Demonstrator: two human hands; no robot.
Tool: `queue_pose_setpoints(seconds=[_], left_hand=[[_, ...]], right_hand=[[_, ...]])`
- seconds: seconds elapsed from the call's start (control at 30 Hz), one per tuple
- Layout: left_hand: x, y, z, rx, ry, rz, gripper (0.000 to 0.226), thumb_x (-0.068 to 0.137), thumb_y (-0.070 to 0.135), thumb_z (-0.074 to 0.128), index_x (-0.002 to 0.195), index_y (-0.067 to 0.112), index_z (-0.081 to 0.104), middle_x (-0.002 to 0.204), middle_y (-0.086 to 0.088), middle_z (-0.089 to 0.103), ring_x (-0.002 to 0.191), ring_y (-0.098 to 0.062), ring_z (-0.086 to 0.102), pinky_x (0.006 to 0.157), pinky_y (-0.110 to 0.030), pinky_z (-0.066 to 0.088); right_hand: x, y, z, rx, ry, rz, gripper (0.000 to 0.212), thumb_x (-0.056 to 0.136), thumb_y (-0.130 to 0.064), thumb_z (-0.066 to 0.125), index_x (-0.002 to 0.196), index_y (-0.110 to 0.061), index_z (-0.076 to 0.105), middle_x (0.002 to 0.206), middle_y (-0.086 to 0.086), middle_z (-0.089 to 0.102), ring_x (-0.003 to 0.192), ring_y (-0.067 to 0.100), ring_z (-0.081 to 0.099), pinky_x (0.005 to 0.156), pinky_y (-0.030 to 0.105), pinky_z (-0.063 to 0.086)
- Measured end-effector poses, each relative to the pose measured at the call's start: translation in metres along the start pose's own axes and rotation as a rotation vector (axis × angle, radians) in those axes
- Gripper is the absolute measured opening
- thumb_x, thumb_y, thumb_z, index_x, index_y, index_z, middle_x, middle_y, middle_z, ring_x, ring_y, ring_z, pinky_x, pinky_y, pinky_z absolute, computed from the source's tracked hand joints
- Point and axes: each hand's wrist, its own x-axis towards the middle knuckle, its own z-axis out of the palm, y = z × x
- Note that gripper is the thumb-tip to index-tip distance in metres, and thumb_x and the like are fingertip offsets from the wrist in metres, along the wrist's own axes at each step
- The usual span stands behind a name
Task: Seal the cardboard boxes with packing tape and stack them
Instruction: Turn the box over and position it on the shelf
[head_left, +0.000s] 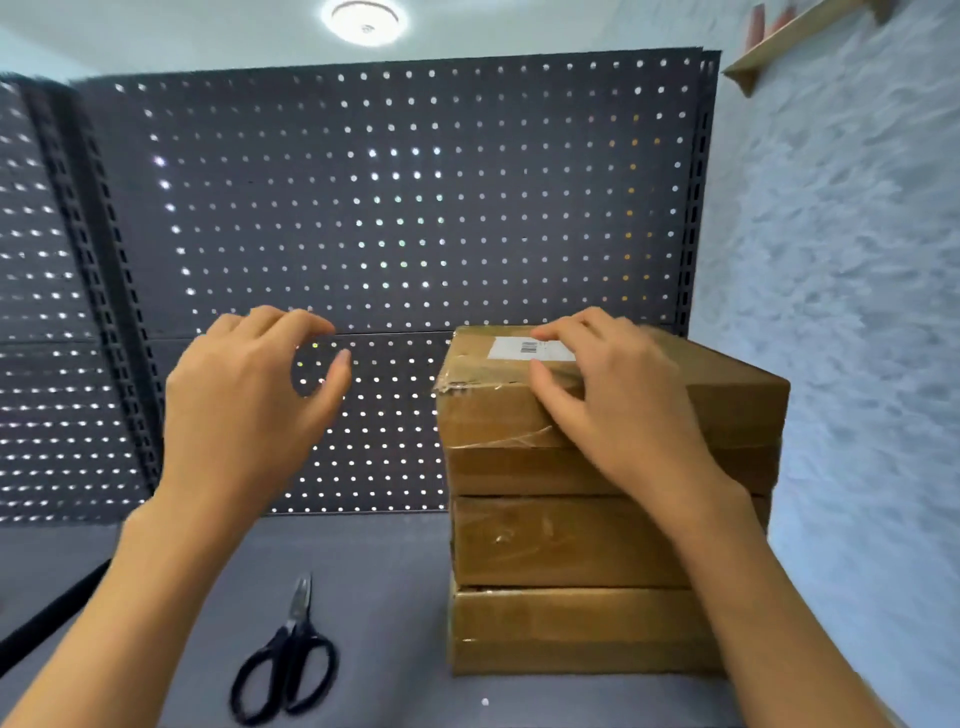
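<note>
Cardboard, brown and creased under clear packing tape, made up a stack of 4 boxes (587, 540) that stood on the right part of a grey table (374, 597), close to a pale textured wall (852, 291). On the stack lay the top box (498, 410), its near left corner wrinkled with tape and a white barcode label (511, 348) stuck on its upper face. The right hand (613, 384) rested on that top box with its fingers spread over the upper face and the thumb pressed against the near side, so the grip was wide and flat rather than closed round anything; part of the label was hidden under the fingers. The left hand (249, 384) hung in the air to the left of the stack, well apart from it, with loosely curved fingers and thumb, holding nothing. Black-handled scissors (288, 660) lay closed on the table in front of the left forearm, clear of the boxes. Behind everything stood a dark pegboard (395, 208) with light showing through its holes. A round ceiling lamp (363, 21) glowed above it, and a wooden shelf (800, 36) jutted from the wall at the upper right.
</note>
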Motion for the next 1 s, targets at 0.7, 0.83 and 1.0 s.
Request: queue_pose_setpoints(seconds=[0.7,0.83,1.0], left_hand=[[-0.083,-0.325,-0.203,0.544,-0.073,-0.107,0.03,0.085,0.037,0.055,0.087,0.011,0.07,0.081,-0.011,0.068,0.074,-0.035,0.062,0.058,-0.037,0.048],[-0.098,-0.368,-0.231,0.563,-0.101,-0.158,0.018,0.083,0.025,0.07,0.09,0.009,0.071,0.084,-0.012,0.07,0.074,-0.032,0.063,0.058,-0.036,0.049],[-0.112,-0.42,-0.25,0.595,-0.127,-0.201,0.018,0.082,0.027,0.071,0.091,0.011,0.071,0.086,-0.009,0.071,0.074,-0.029,0.063,0.058,-0.034,0.049]], right_hand=[[0.024,-0.371,0.167,0.293,0.058,-0.293,0.021,0.08,-0.027,0.056,0.088,-0.013,0.07,0.081,0.002,0.063,0.071,0.024,0.06,0.067,0.035,0.05],[0.019,-0.426,0.19,0.329,0.013,-0.319,0.019,0.079,-0.027,0.056,0.084,-0.014,0.069,0.079,0.002,0.061,0.069,0.024,0.059,0.064,0.033,0.048],[0.024,-0.485,0.22,0.367,-0.012,-0.362,0.017,0.078,-0.027,0.058,0.082,-0.015,0.069,0.076,0.001,0.06,0.067,0.024,0.058,0.062,0.031,0.047]])
